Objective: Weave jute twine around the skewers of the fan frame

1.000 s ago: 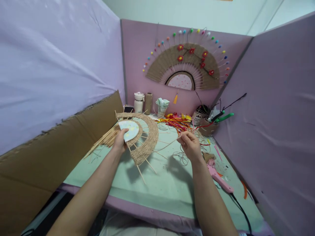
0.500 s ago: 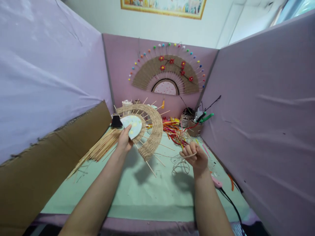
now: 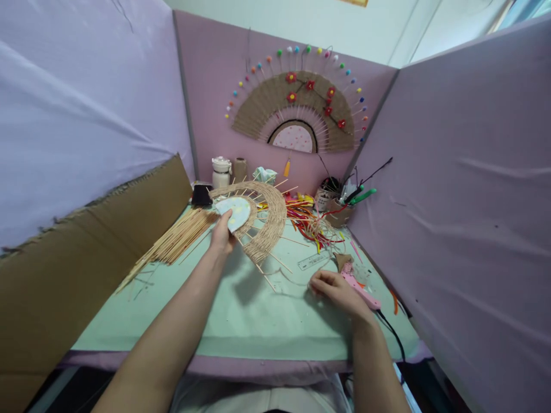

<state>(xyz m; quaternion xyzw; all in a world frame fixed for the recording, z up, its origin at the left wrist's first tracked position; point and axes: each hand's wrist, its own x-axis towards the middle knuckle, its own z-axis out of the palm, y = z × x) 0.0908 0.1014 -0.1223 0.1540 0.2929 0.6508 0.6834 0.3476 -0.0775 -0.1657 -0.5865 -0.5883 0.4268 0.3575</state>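
My left hand [image 3: 224, 234] grips the pale blue half-round centre [image 3: 238, 213] of a small fan, thumb on top. Twine is woven in a wide band [image 3: 273, 226] round the fan, and thin sticks poke out past it. The fan is held tilted above the green table. From its lower end a strand of twine [image 3: 289, 279] runs right to my right hand [image 3: 326, 285], whose fingers are pinched together on it, low over the table. Just beyond my right hand lies a pink glue gun [image 3: 359, 289] with a black cord.
Loose sticks [image 3: 183, 235] lie on the left beside a cardboard wall [image 3: 99, 235]. A ruler [image 3: 312, 261], coloured stems [image 3: 301, 221] and a tool pot [image 3: 339, 213] are on the right. Behind stand a white jar [image 3: 221, 172] and a large fan [image 3: 301, 109] on the pink panel.
My right hand has come down and a little left, its fist turned into a low pinch. The tangled twine beside it has drawn out into a strand, and the view has tipped downward.
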